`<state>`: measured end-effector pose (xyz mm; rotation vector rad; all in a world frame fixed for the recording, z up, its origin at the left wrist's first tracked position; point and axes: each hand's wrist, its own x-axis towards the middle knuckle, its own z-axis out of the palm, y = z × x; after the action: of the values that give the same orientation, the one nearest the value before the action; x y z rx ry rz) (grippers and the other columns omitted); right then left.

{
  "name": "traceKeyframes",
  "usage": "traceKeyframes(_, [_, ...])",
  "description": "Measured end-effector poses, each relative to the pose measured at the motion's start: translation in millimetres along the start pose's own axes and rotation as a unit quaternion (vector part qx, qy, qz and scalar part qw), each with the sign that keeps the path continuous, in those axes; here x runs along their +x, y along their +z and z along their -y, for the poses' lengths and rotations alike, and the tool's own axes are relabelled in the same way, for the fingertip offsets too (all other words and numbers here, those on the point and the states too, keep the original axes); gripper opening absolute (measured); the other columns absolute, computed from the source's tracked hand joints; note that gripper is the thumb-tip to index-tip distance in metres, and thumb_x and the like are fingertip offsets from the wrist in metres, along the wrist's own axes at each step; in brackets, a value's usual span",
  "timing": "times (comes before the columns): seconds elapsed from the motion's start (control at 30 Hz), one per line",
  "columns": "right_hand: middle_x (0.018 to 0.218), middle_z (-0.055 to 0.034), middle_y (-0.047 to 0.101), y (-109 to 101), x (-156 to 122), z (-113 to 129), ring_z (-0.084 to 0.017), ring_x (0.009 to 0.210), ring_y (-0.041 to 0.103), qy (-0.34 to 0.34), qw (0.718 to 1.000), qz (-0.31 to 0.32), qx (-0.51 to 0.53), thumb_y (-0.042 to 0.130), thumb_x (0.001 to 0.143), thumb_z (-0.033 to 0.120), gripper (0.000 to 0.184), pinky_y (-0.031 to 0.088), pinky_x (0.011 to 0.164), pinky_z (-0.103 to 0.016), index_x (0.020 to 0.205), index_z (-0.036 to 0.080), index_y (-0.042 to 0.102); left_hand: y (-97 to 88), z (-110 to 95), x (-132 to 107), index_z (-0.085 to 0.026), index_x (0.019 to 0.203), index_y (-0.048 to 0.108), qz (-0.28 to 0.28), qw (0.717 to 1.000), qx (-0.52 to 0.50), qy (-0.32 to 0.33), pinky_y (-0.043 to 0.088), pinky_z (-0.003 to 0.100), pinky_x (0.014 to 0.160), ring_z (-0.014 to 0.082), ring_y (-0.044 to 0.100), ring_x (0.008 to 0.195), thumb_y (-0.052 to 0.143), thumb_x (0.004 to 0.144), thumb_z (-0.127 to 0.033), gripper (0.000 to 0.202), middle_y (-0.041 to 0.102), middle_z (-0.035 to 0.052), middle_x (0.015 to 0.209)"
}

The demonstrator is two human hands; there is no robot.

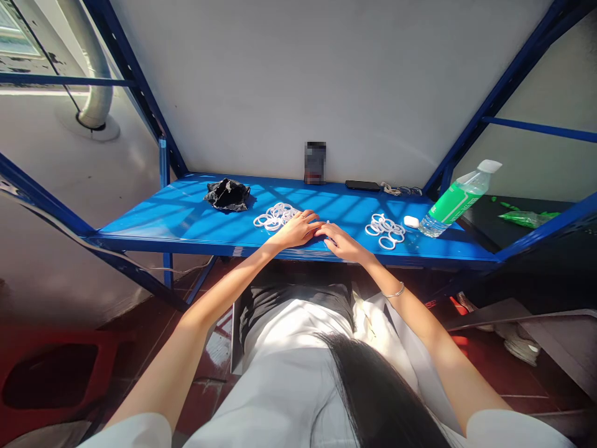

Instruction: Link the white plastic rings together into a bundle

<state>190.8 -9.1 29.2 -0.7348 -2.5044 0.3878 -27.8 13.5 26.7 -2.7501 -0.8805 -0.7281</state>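
Observation:
My left hand [298, 230] and my right hand [342, 242] meet at the front edge of the blue tabletop, fingertips close together. Both have curled fingers, and what they pinch between them is mostly hidden; a small white bit shows by the right fingers. A pile of white rings [275, 216] lies just beyond my left hand, partly covered by it. To the right of my right hand is a second, looser group of white rings [385, 230].
A crumpled black plastic bag [227, 195] sits open at the back left. Against the wall stands a dark box-like object [315, 163], with a black phone [362, 185] and a coiled cable [396, 189] nearby. A green-labelled bottle [454, 202] and a small white case [411, 221] are at right.

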Motion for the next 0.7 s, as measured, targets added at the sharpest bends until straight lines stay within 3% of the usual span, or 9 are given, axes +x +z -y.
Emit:
traceKeyframes(0.17, [0.118,-0.0093,0.059,1.1,-2.2,-6.4,-0.026,0.115,0.051,0.015,0.999,-0.047,0.003,0.042,0.089,0.016,0.033,0.046,0.100,-0.047,0.119,0.024,0.056,-1.3,0.1,-0.7,-0.022,0.127,0.061,0.019,1.000,-0.010,-0.012,0.045,0.047,0.103,0.0290,0.049,0.123,0.046,0.098,-0.022,0.033,0.057,0.0131,0.128])
traceKeyframes(0.47, [0.123,-0.0121,0.053,1.5,-4.7,-21.3,-0.027,0.118,0.052,0.079,0.992,-0.085,-0.039,0.040,0.089,0.012,0.039,0.045,0.102,-0.044,0.124,0.022,0.052,0.1,-1.7,-1.6,-0.022,0.123,0.065,0.037,0.999,0.008,-0.018,0.043,0.046,0.103,0.0298,0.047,0.125,0.044,0.099,-0.026,0.032,0.056,0.0133,0.129])
traceKeyframes(0.7, [0.120,-0.0108,0.053,2.5,-2.9,-19.2,-0.025,0.114,0.055,0.040,0.996,-0.078,-0.006,0.043,0.089,0.016,0.038,0.047,0.102,-0.043,0.125,0.023,0.051,1.0,-1.7,-1.5,-0.023,0.125,0.064,0.040,0.999,0.009,-0.013,0.044,0.048,0.103,0.0304,0.049,0.125,0.043,0.099,-0.024,0.033,0.057,0.0132,0.128])
